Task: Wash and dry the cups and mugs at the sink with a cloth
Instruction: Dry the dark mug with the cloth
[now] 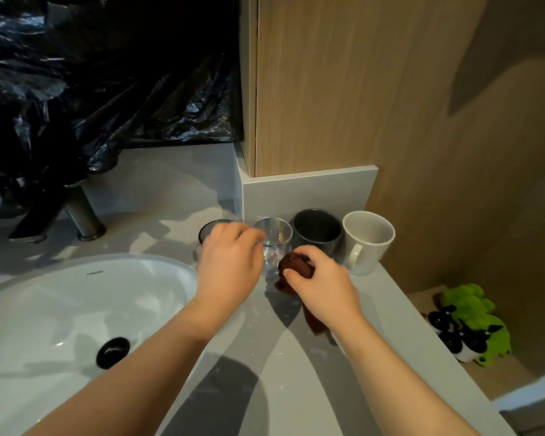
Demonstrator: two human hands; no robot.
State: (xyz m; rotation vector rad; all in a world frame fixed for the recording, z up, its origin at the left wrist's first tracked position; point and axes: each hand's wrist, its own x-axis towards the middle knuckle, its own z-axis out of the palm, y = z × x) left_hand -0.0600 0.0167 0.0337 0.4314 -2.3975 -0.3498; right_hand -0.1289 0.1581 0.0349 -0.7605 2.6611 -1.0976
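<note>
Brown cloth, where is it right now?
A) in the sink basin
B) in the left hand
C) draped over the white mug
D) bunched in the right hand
D: the right hand grips the bunched brown cloth just in front of the dark mug, and the cloth's tail trails under the wrist onto the counter.

Glossy white sink (pixel 19 297), clear glass cup (pixel 272 237), brown cloth (pixel 296 265), matt grey countertop (pixel 265 357), wood-grain wall (pixel 343 89).
</note>
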